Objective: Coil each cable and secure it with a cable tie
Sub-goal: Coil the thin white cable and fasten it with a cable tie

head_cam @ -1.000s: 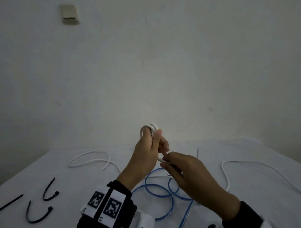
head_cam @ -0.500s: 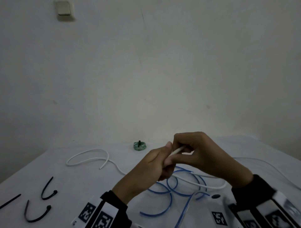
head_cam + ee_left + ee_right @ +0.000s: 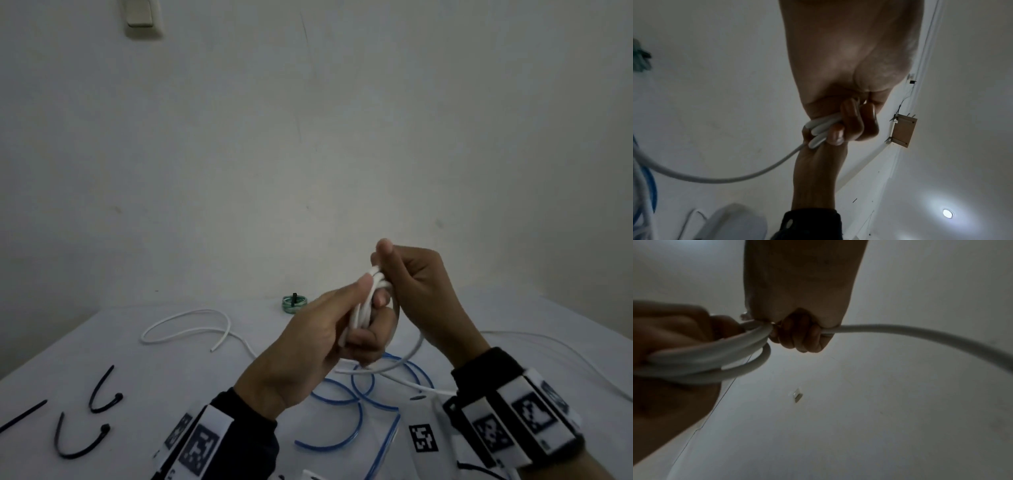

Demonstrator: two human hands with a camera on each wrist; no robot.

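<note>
White tabletop [image 3: 102,356] under the head view held black cable ties [image 3: 78,442] at left, a blue cable [image 3: 359,411] below the hands. Left hand [image 3: 308,346] gripped the white cable [image 3: 363,308] coil; right hand [image 3: 421,291] pinched its strand, and only the right wrist view showed those curled fingers [image 3: 797,335].

The white cable [image 3: 363,308] is partly wound into a small bundle of loops held up above the table, its loose length trailing down over the blue cable [image 3: 356,404], which lies in slack curls. Three black ties [image 3: 82,442] lie open at the near left. A green coil [image 3: 294,304], already tied, sits at the far edge.
</note>
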